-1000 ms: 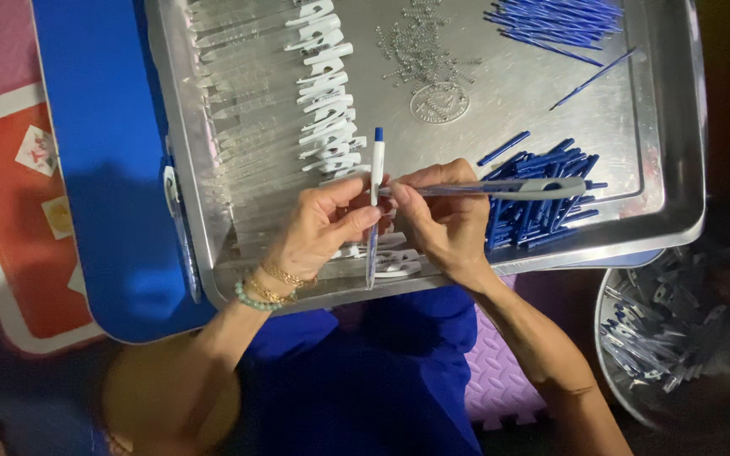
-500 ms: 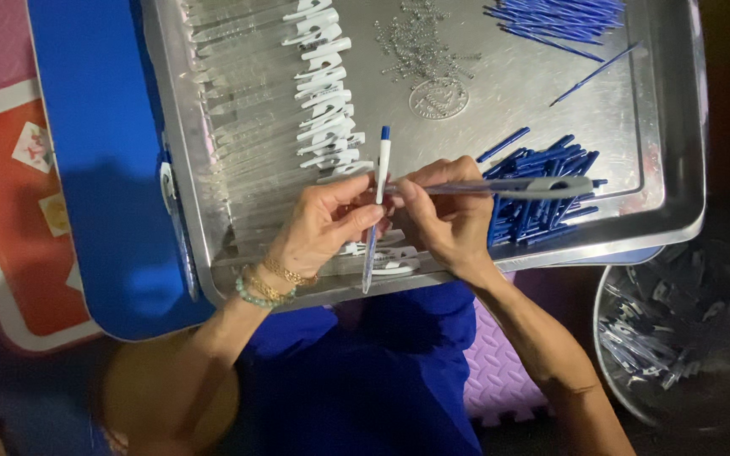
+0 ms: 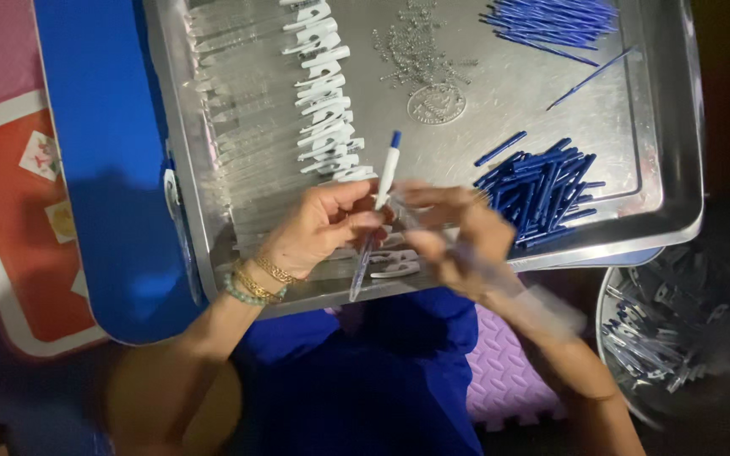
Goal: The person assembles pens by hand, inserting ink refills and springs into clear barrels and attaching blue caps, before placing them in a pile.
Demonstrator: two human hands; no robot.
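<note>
left hand [image 3: 318, 230] pinched on pen [image 3: 375, 215] mid-barrel over tray [image 3: 213, 211]; long axis near upright, blue cap away from body; right hand [image 3: 458, 236] just beside, blurred, grip unclear

I am wearing 1 camera on my head, and it is looking almost straight down over my lap. It is sitting close enough that the tray [image 3: 678, 127] is filling the upper frame, its far edge running out of the top. My left hand [image 3: 323, 228] and right hand [image 3: 458, 241] are landing near the centre. A bowl [image 3: 614, 291] is showing at the lower right, cut by the frame edge. There is no 2nd view to share anything.
</note>
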